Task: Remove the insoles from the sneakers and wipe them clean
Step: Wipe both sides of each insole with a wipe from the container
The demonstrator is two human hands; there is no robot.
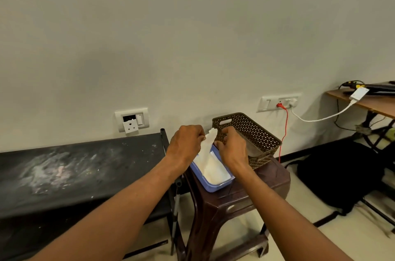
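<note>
Fingers [201, 137] of both hands pinch white wipe [208, 145] above blue box [215, 187]; risk: wipe tears, or box slides off stool [267, 177].

Plain pale wall [192, 25] with two switch plates, dark scuffed bench [74, 171] left, brown plastic stool [245, 194] centre, wooden desk [367, 102] right, light floor [299, 228]

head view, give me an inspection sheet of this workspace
surface: brown plastic stool, beside a scuffed black bench
job's things: white wipe being drawn from the blue tub; sneakers and insoles nothing seen
clutter: brown perforated basket on the stool
hands: left hand and right hand both pinch the wipe
cables: red cable and white cable at the wall socket
surroundings: black bag on floor, wooden desk at right
</note>
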